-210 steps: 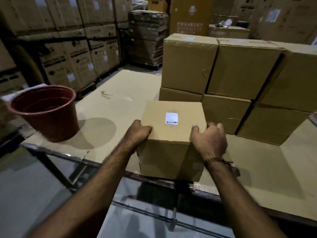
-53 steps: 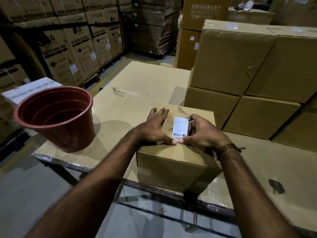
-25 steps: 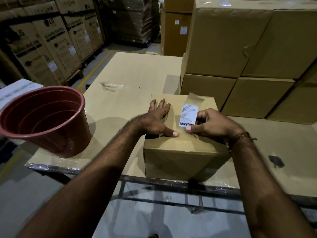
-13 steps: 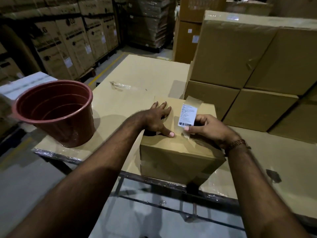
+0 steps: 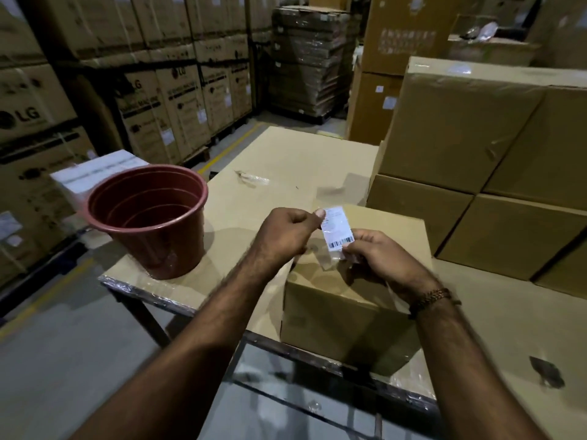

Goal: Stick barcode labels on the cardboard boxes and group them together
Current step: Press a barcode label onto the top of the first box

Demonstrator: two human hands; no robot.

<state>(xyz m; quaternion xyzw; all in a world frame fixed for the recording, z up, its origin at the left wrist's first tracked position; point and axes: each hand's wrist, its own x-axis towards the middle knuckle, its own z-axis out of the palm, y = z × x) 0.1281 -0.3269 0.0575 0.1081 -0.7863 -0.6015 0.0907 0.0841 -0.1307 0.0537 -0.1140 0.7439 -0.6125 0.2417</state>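
both hands are raised over the cardboard box (image 5: 355, 281) that sits at the near edge of the tabletop (image 5: 279, 160), and between them they hold a barcode label (image 5: 337, 228) in the air above the box top. the left hand (image 5: 286, 233) pinches the label's upper corner between thumb and curled fingers; the right hand (image 5: 381, 258) pinches its lower end, where a clear strip of backing or tape hangs down, blurred. the label stands nearly upright, barcode at its lower end, and does not touch the box. just behind and to the right of this box stands a stack of larger cardboard boxes (image 5: 470, 134), two layers high. a red-brown plastic bucket (image 5: 149, 220) stands on the left corner of the tabletop, well apart from the box. a beaded bracelet (image 5: 428, 298) circles the right wrist.
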